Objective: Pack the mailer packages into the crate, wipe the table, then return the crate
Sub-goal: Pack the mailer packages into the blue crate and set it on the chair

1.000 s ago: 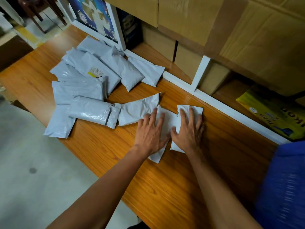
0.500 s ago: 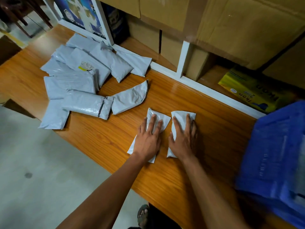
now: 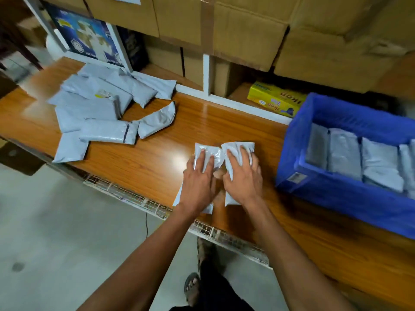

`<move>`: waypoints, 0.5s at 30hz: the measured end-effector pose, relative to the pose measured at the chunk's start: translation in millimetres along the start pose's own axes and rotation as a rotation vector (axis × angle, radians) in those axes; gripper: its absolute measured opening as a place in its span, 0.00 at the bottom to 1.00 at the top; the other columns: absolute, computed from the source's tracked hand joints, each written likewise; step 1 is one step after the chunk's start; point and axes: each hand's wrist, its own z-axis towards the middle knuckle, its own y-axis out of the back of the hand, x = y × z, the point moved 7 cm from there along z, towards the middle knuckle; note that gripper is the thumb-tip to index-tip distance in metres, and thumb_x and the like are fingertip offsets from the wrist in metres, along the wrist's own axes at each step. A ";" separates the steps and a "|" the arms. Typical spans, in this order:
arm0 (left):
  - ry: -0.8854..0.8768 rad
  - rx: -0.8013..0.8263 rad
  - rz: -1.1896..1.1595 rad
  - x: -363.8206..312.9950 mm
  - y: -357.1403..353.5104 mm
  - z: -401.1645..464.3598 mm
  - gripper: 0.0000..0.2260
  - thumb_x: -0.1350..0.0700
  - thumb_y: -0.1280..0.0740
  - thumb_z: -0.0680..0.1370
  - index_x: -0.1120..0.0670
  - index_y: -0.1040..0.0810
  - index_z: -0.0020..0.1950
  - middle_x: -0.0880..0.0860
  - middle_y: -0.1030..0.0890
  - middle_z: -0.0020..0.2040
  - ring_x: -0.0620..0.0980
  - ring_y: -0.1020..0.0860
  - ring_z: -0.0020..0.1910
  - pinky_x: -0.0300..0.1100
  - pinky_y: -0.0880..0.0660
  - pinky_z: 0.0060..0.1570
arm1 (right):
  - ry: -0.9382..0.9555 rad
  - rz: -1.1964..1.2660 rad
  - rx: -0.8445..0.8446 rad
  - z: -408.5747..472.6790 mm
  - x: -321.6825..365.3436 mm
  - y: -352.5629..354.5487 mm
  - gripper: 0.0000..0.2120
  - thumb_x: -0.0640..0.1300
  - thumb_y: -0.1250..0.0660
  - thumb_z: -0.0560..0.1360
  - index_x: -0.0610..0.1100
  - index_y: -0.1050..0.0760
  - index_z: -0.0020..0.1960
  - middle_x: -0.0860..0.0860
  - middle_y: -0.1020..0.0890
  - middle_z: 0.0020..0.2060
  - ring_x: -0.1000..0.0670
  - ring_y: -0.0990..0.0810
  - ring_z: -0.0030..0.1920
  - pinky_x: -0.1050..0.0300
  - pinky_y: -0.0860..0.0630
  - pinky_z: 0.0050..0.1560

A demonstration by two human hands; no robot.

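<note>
Two small grey mailer packages lie side by side on the wooden table (image 3: 155,160). My left hand (image 3: 198,185) presses flat on the left mailer (image 3: 214,152), fingers spread. My right hand (image 3: 243,178) presses flat on the right mailer (image 3: 234,146). Both thumbs point inward between the packages. A blue crate (image 3: 336,198) stands on the table just right of my hands, with several grey mailers (image 3: 343,153) standing in it. Several more mailers (image 3: 96,108) lie in a loose pile at the table's left end.
Cardboard boxes (image 3: 242,30) fill the white-framed shelf behind the table. A yellow box (image 3: 276,99) lies in the lower shelf opening behind the crate. The table's near edge has a wire rack (image 3: 143,200) under it, and my sandalled foot (image 3: 192,288) stands on the grey floor.
Both hands have slid the two mailers to the right along the table, away from the pile. The blue crate has come fully into view beside them.
</note>
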 end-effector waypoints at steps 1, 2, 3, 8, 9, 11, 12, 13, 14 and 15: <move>-0.020 -0.056 -0.015 -17.9 16.6 -0.1 0.26 0.49 0.46 0.86 0.57 0.36 0.83 0.64 0.39 0.84 0.68 0.38 0.79 0.65 0.36 0.76 | -0.006 0.007 -0.027 -3.0 -5.6 18.1 0.35 0.55 0.34 0.79 0.55 0.39 0.84 0.47 0.43 0.84 0.36 0.45 0.81 0.36 0.36 0.77; -0.054 -0.121 -0.026 -34.8 31.2 1.0 0.26 0.50 0.45 0.86 0.58 0.35 0.82 0.65 0.38 0.83 0.67 0.39 0.80 0.64 0.37 0.78 | -0.012 0.003 -0.051 -6.2 -10.6 36.0 0.35 0.55 0.34 0.79 0.56 0.40 0.84 0.47 0.44 0.85 0.36 0.46 0.82 0.36 0.38 0.77; -0.098 -0.165 -0.026 -52.7 45.1 2.6 0.25 0.50 0.45 0.87 0.59 0.34 0.82 0.66 0.37 0.82 0.65 0.40 0.81 0.63 0.39 0.80 | -0.019 0.001 -0.082 -9.3 -16.8 53.9 0.35 0.55 0.34 0.80 0.56 0.42 0.85 0.48 0.45 0.85 0.36 0.47 0.82 0.36 0.39 0.78; -0.208 -0.233 -0.064 -142.2 88.7 19.0 0.27 0.48 0.48 0.86 0.60 0.33 0.81 0.66 0.35 0.81 0.63 0.39 0.82 0.60 0.42 0.81 | -0.081 0.008 -0.241 -28.0 -71.8 133.3 0.36 0.54 0.35 0.79 0.56 0.43 0.85 0.46 0.44 0.85 0.36 0.47 0.83 0.37 0.43 0.81; -0.241 -0.241 -0.071 -172.7 94.1 19.5 0.27 0.48 0.48 0.86 0.60 0.33 0.81 0.66 0.35 0.81 0.62 0.39 0.82 0.59 0.41 0.81 | -0.124 0.014 -0.269 -36.4 -97.1 149.6 0.36 0.54 0.35 0.79 0.55 0.42 0.85 0.45 0.44 0.84 0.36 0.47 0.83 0.37 0.44 0.81; -0.240 -0.223 -0.087 -196.5 98.9 25.3 0.28 0.46 0.49 0.85 0.59 0.33 0.82 0.65 0.35 0.82 0.64 0.38 0.81 0.59 0.40 0.80 | -0.154 0.031 -0.286 -34.2 -120.3 162.6 0.35 0.55 0.38 0.78 0.54 0.40 0.84 0.44 0.42 0.84 0.34 0.44 0.82 0.34 0.41 0.80; -0.241 -0.202 -0.091 -215.2 95.2 31.1 0.28 0.46 0.48 0.86 0.57 0.34 0.83 0.64 0.37 0.83 0.65 0.39 0.80 0.59 0.39 0.79 | -0.184 0.036 -0.292 -36.9 -140.5 170.9 0.35 0.55 0.40 0.77 0.54 0.38 0.84 0.44 0.40 0.83 0.34 0.42 0.81 0.32 0.39 0.79; -0.244 -0.171 -0.089 -233.6 90.5 37.6 0.27 0.46 0.48 0.86 0.56 0.36 0.84 0.63 0.38 0.84 0.65 0.39 0.80 0.59 0.38 0.78 | -0.214 0.039 -0.288 -37.3 -162.3 176.1 0.35 0.56 0.40 0.77 0.53 0.37 0.83 0.44 0.39 0.83 0.34 0.41 0.81 0.32 0.38 0.78; -0.252 -0.149 -0.085 -250.6 84.5 46.1 0.28 0.45 0.48 0.86 0.55 0.36 0.84 0.62 0.39 0.84 0.66 0.39 0.80 0.60 0.37 0.77 | -0.234 0.034 -0.278 -35.0 -183.0 179.7 0.34 0.56 0.40 0.77 0.53 0.37 0.83 0.43 0.39 0.83 0.33 0.40 0.80 0.32 0.37 0.77; -0.266 -0.133 -0.079 -268.1 77.7 56.2 0.28 0.45 0.49 0.86 0.55 0.36 0.84 0.62 0.39 0.84 0.67 0.39 0.80 0.61 0.36 0.77 | -0.254 0.024 -0.264 -31.9 -203.7 183.6 0.33 0.55 0.39 0.78 0.53 0.37 0.83 0.44 0.39 0.83 0.33 0.39 0.79 0.33 0.36 0.77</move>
